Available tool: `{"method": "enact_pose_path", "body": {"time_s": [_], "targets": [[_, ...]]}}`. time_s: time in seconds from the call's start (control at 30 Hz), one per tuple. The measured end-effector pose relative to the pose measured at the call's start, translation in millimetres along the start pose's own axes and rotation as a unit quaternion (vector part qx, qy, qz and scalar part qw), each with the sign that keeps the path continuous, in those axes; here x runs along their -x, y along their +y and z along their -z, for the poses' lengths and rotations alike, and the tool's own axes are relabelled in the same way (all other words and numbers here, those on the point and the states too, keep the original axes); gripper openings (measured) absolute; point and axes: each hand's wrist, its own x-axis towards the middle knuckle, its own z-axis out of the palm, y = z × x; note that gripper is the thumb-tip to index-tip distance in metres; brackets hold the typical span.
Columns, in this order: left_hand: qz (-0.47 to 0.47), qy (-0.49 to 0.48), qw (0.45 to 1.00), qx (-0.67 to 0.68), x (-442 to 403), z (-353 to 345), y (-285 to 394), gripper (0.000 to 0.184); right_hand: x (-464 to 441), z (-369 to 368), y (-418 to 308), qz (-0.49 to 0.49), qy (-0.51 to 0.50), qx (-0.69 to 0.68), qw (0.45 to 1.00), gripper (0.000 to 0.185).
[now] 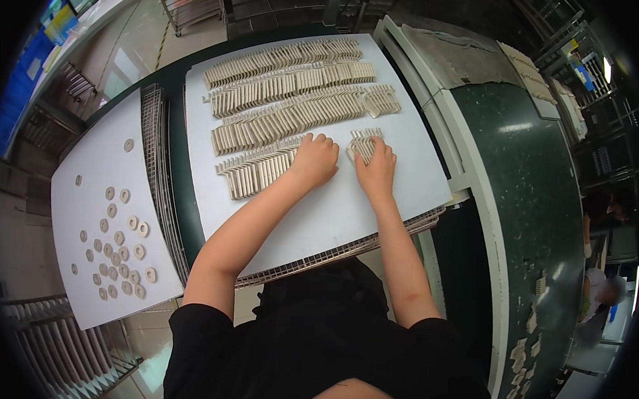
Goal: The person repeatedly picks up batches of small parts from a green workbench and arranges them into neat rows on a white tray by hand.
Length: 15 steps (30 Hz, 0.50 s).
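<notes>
L hand [316,159] is at the R end of the nearest row [260,170] on the white sheet [297,230], fingers curled; can't tell if it's gripping a pc. R hand [376,166] has fingers & thumb around a small bunch [365,143] of the same pale pcs, just R of L hand, w/ 3 longer rows [287,120] lying beyond.

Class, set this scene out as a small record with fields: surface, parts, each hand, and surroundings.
Surface: white board on wire racks
Parts: four rows of thin pale pieces, the nearest row shortest
Left hand: at the nearest row's right end
Right hand: fingers around a small bunch
Left side: second board with scattered rings
Right side: green surface
</notes>
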Motion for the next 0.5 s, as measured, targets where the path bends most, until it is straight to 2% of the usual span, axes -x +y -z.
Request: {"method": "enact_pose_path", "body": {"time_s": [0.1, 0.13, 0.17, 0.2, 0.23, 0.3, 0.33, 0.4, 0.43, 0.5], "targets": [[-0.005, 0.003, 1.000, -0.011, 0.1, 11.6, 1.1, 0.050, -3.5, 8.4, -5.1, -0.082, -0.034, -0.155, 0.984, 0.048], [-0.004, 0.009, 1.000, -0.010, 2.9, 14.7, 1.8, 0.054, -5.2, 11.5, -8.1, -0.157, -0.067, -0.292, 0.941, 0.046], [0.003, 0.040, 0.999, 0.031, 5.2, 16.4, 2.3, 0.059, -6.3, 15.0, -11.1, -0.229, -0.098, -0.420, 0.872, 0.043], [0.010, 0.070, 0.995, 0.072, 7.3, 17.3, 3.1, 0.063, -7.6, 16.4, -12.2, -0.295, -0.127, -0.537, 0.780, 0.041], [0.018, 0.101, 0.988, 0.113, 9.3, 17.7, 4.2, 0.068, -9.6, 17.6, -9.8, -0.340, -0.161, -0.635, 0.674, 0.040], [0.026, 0.154, 0.967, 0.199, 14.3, 17.8, 6.9, 0.074, -15.3, 21.1, -3.6, -0.404, -0.216, -0.785, 0.418, 0.039], [0.030, 0.180, 0.953, 0.241, 16.6, 19.0, 8.8, 0.077, -16.8, 19.6, -5.7, -0.429, -0.189, -0.800, 0.374, 0.040], [0.019, 0.161, 0.946, 0.281, 20.1, 23.5, 15.9, 0.080, -14.9, 16.0, -12.3, -0.477, -0.134, -0.821, 0.283, 0.043], [0.003, 0.159, 0.943, 0.292, 20.2, 24.0, 19.2, 0.080, -14.9, 13.9, -9.5, -0.477, -0.134, -0.825, 0.272, 0.043], [-0.019, 0.154, 0.940, 0.304, 15.1, 23.7, 23.9, 0.077, -17.7, 12.7, -1.4, -0.485, -0.137, -0.812, 0.294, 0.043]]}}
